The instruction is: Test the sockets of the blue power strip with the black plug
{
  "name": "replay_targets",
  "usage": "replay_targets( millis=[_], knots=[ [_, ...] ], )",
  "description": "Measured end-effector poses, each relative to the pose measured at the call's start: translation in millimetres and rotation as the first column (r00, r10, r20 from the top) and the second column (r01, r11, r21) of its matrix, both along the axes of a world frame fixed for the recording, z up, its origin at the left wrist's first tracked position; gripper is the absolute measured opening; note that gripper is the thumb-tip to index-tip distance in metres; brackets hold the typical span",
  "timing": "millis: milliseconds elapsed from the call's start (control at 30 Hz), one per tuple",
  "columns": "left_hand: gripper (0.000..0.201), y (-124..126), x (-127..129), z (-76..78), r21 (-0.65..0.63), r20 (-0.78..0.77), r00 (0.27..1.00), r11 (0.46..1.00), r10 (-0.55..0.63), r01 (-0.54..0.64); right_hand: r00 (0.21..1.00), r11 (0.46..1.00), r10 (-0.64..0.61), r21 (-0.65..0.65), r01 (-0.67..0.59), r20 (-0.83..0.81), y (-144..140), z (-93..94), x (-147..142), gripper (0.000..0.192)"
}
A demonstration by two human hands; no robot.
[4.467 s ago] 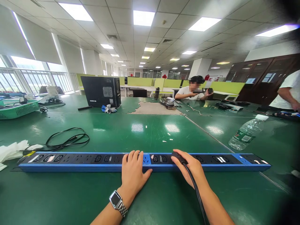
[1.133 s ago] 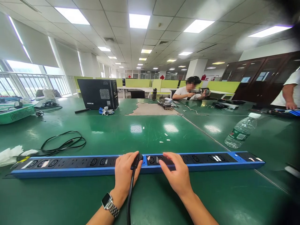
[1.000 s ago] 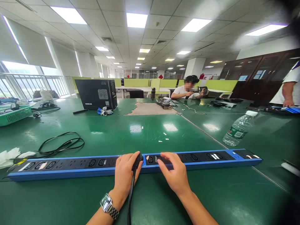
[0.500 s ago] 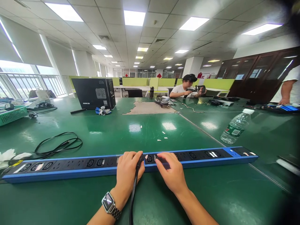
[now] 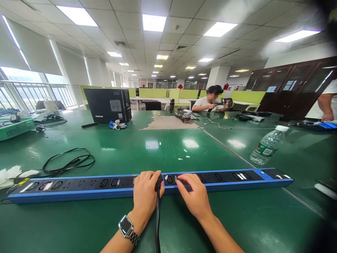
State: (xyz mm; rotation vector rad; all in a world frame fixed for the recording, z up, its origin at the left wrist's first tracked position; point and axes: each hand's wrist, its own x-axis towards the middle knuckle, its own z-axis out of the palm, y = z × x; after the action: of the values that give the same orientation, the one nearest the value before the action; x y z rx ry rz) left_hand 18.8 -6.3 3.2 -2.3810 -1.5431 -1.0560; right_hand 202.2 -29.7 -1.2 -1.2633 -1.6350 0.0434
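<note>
A long blue-and-black power strip lies across the green table in front of me, with rows of sockets on its top face. My left hand, wearing a metal-banded watch, is closed around a black power plug at the strip's middle. From the plug a thick black cord runs down toward me. Whether the plug's pins are inside a socket is hidden. Just right of it, my right hand rests over the strip beside an uncovered socket, its thumb and index fingertip slightly apart with nothing visible held.
Behind the strip lies a coiled black cable on the left; a plastic water bottle leans oddly at right. Farther back are a black computer case, a green basket and a co-worker handling a tool.
The cord has swung from slanting left to hanging nearly straight down, and the plug looks more upright in my left hand. My right hand stays at about the same place on the strip.
</note>
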Motion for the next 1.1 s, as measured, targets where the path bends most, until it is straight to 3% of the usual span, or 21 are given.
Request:
replay_targets(
  millis=[233, 367, 500, 667, 800, 1000, 1100],
  knots=[
    [0.039, -2.1, -2.5, 0.6, -0.008, -0.039, 0.997, 0.997, -0.073, 0.072, 0.999, 0.998, -0.008, -0.069, 0.011, 0.039, -0.1, -1.5, -0.1, 0.016],
    [0.041, -2.6, -3.6, -4.3, 0.002, -0.022, 0.996, 0.997, -0.083, 0.083, 0.994, 0.993, -0.081, -0.079, 0.087, 0.073, 1.8, -4.1, 0.6, 0.016],
    [0.036, -0.8, -3.1, -11.0, 0.037, 0.088, 0.99, 0.993, -0.111, 0.108, 0.978, 0.977, -0.172, -0.11, 0.185, 0.122, 5.8, -9.4, 2.8, 0.024],
    [0.03, 4.9, -6.6, -8.7, 0.079, 0.295, 0.951, 0.994, -0.093, 0.073, 0.969, 0.961, -0.183, -0.175, 0.212, 0.168, 7.4, -13.6, 4.1, 0.029],
    [0.032, 10.0, -41.0, -1.7, 0.074, 0.357, 0.934, 0.997, 0.002, -0.031, 0.973, 0.958, -0.178, -0.2, 0.206, 0.148, 7.1, -14.0, 5.5, 0.03],
    [0.048, 1.1, -123.4, 0.8, -0.155, 0.408, 0.872, 0.961, 0.272, -0.228, 0.979, 0.961, -0.163, -0.203, 0.186, 0.126, 7.3, -13.1, 6.2, 0.032],
    [0.046, -2.1, -134.7, -1.2, -0.153, 0.388, 0.888, 0.967, 0.248, -0.203, 0.979, 0.963, -0.164, -0.197, 0.185, 0.117, 7.2, -12.9, 5.8, 0.032]
  ],
)
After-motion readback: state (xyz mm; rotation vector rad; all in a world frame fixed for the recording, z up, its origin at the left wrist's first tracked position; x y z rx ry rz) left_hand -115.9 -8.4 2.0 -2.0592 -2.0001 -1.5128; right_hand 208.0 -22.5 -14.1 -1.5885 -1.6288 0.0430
